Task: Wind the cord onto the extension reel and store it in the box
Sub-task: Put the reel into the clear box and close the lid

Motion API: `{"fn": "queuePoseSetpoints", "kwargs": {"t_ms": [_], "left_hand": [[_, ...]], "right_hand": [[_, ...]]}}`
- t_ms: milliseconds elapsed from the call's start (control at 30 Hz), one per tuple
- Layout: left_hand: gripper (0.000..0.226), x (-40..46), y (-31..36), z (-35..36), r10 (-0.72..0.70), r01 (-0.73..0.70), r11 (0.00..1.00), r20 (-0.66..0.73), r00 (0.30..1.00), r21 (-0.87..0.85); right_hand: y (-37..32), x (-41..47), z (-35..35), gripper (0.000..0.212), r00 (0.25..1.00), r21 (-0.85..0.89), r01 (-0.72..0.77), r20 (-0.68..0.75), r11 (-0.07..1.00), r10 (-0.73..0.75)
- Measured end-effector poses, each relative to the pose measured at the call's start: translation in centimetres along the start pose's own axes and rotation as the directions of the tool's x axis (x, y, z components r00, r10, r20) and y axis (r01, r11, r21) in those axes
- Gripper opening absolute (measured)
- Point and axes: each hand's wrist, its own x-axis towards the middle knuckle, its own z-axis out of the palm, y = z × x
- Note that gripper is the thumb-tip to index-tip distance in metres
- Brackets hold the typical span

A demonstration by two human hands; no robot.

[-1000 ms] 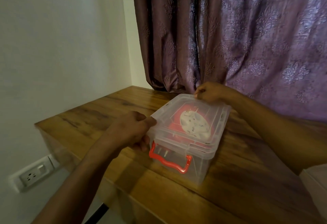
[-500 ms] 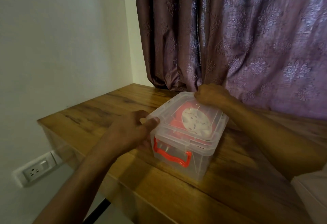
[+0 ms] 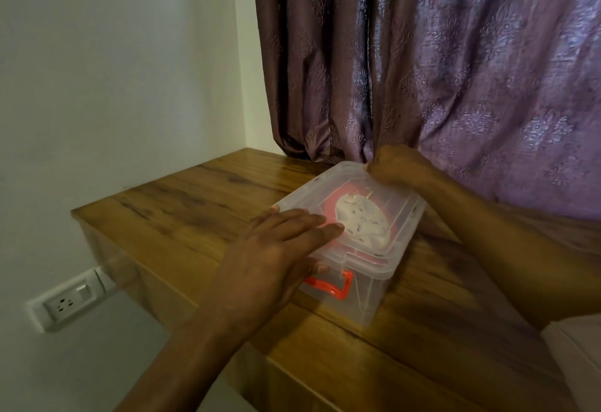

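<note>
— How does the left hand (image 3: 279,249) lie?
— Flat, fingers (image 3: 320,228) straight, palm down, forearm reaching in from below.
— The right hand (image 3: 398,166)?
— Curled at the far edge, knuckles up, forearm coming from the right.

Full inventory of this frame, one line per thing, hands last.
box: 1, clear plastic, on the table near the curtain
lid: 1, clear, on top of the box
handle: 1, red-orange, on the box's near end
extension reel: 1, red with a white face, inside the box, seen through the lid
table: 1, brown wood, against the wall
curtain: 1, purple with a pattern, behind the table
wall: 1, white, left
wall socket: 1, white, low on the wall, below the table top
left hand: 1, fingers straight, flat on the lid's near part
right hand: 1, fingers curled at the lid's far edge
</note>
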Motion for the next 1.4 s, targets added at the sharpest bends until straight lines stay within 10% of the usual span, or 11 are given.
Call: {"fn": "queuePoseSetpoints", "kwargs": {"t_ms": [533, 733, 1200, 1400], "left_hand": [[0.043, -0.7, -0.6, 2.9, 0.052, -0.068, 0.995, -0.205, 0.977, -0.069], [0.095, -1.8, -2.1, 4.8, 0.102, -0.1, 0.986, -0.01, 0.995, 0.134], [0.034, 0.6, -3.7, 5.1, 0.184, -0.193, 0.981, -0.261, 0.947, -0.01], [0.051, 1.8, -2.0, 7.2, 0.018, -0.019, 1.0, -0.368, 0.93, 0.001]], "right_hand": [[-0.9, -0.5, 2.1, 0.055, 0.988, -0.017, -0.138, 0.065, 0.99, 0.139], [-1.2, 0.7, 2.2, 0.059, 0.986, 0.02, -0.135, 0.099, 0.991, 0.133], [-1.8, 2.1, 2.4, 0.06, 0.99, 0.026, -0.106, 0.098, 0.994, 0.103], [-1.8, 2.2, 2.4, 0.059, 0.99, 0.011, -0.1, 0.097, 0.995, 0.098]]}}
